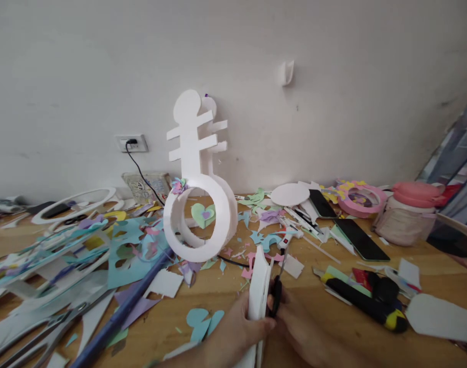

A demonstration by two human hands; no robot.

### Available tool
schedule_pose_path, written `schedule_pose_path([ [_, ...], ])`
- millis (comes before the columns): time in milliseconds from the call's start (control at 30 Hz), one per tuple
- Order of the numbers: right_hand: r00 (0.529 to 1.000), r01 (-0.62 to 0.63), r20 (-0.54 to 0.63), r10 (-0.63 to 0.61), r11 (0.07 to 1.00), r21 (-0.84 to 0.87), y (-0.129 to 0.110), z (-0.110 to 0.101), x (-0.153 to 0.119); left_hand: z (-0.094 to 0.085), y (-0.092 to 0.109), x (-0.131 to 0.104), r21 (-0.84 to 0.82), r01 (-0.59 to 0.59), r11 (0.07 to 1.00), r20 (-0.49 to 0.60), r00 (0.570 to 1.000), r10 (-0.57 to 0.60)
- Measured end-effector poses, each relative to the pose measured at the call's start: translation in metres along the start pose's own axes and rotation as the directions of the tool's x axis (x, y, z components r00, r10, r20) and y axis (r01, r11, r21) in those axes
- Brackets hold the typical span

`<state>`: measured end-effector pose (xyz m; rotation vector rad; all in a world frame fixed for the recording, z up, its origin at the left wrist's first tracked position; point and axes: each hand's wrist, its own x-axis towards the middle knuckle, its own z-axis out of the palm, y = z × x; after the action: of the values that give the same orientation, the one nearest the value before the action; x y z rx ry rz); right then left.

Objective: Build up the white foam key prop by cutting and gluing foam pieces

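Note:
My left hand (244, 324) is closed around a stack of white foam board pieces (259, 286), held upright near the bottom centre. Just to its right, my right hand (289, 314) is closed on small black-handled scissors (276, 296), whose blades point up beside the board's edge. Behind them stands a white key-shaped foam structure (191, 138) with a round ring base. Small coloured paper pieces are on the ring's upper left, and a green heart with a purple centre (203, 215) shows through its opening.
Large scissors (60, 327), a blue rod (121, 312) and paper scraps cover the left. To the right lie a yellow-black cutter (363, 301), phones (361, 239), a pink tape roll (360, 199) and a pink-lidded jar (405, 220). A wall with a socket (132, 143) stands behind.

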<state>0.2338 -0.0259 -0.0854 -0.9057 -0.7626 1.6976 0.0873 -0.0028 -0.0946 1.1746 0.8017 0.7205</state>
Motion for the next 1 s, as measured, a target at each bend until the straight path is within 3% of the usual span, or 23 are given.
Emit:
schedule_pose_path([
  [133,0.998,-0.054,-0.001,0.055,0.982,0.182,0.005,0.0,0.002,0.005,0.013,-0.002,-0.039,0.024,0.999,0.042,0.999,-0.022],
  [267,0.99,-0.118,0.109,0.093,0.962,0.247,0.009,-0.003,0.003,0.009,0.027,-0.006,-0.076,0.086,0.993,0.041,0.996,-0.083],
  [367,0.978,-0.177,0.164,0.13,0.933,0.313,0.01,-0.004,0.003,0.01,0.029,-0.008,-0.145,0.176,0.974,0.032,0.984,-0.174],
  [500,0.982,-0.174,0.141,0.126,0.897,0.407,0.006,-0.004,0.001,0.009,0.028,-0.009,-0.263,0.277,0.924,0.016,0.959,-0.283],
  [733,0.992,-0.123,0.026,0.123,0.91,0.396,-0.011,0.001,-0.006,0.011,0.032,-0.01,-0.222,0.181,0.958,0.017,0.983,-0.182],
  [1000,0.978,-0.21,0.081,0.195,0.92,0.33,-0.022,0.005,-0.005,0.002,0.026,-0.002,-0.112,0.127,0.986,-0.029,0.991,-0.131],
])
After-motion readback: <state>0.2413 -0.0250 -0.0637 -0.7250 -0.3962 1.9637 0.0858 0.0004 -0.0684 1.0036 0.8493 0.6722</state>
